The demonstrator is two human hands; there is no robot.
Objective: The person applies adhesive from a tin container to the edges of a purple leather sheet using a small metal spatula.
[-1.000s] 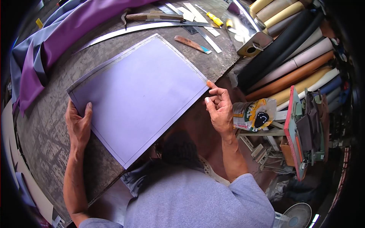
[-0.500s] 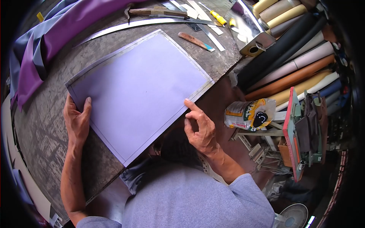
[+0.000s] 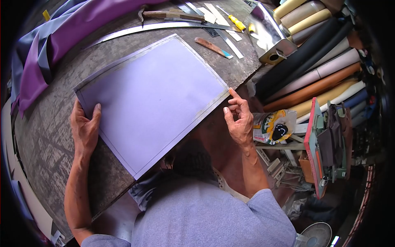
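Observation:
A lavender rectangular sheet [image 3: 152, 103], thin like paper or vinyl, lies at an angle over the worktable's front edge. Dark lines run along its borders, and greyish bands mark its upper-left and right edges. At its left edge, my left hand [image 3: 85, 125] grips it with the thumb on top; the other fingers are partly hidden beneath. My right hand [image 3: 240, 121] is at the right corner, index fingertip touching the edge, thumb apart and the remaining fingers loosely bent. Nothing shows inside that hand.
On the worktable [image 3: 45, 136] lie a long metal ruler [image 3: 164, 25], a hammer [image 3: 168, 15], a wooden-handled blade [image 3: 213, 47] and a yellow screwdriver [image 3: 236, 22]. A metal can [image 3: 271, 35] stands at the right edge. Purple material [image 3: 74, 33] drapes the far left; material rolls [image 3: 317, 76] are stacked right.
My right hand has slid up and right along the sheet's edge to its right corner. My left hand keeps its grip, and the sheet has barely shifted.

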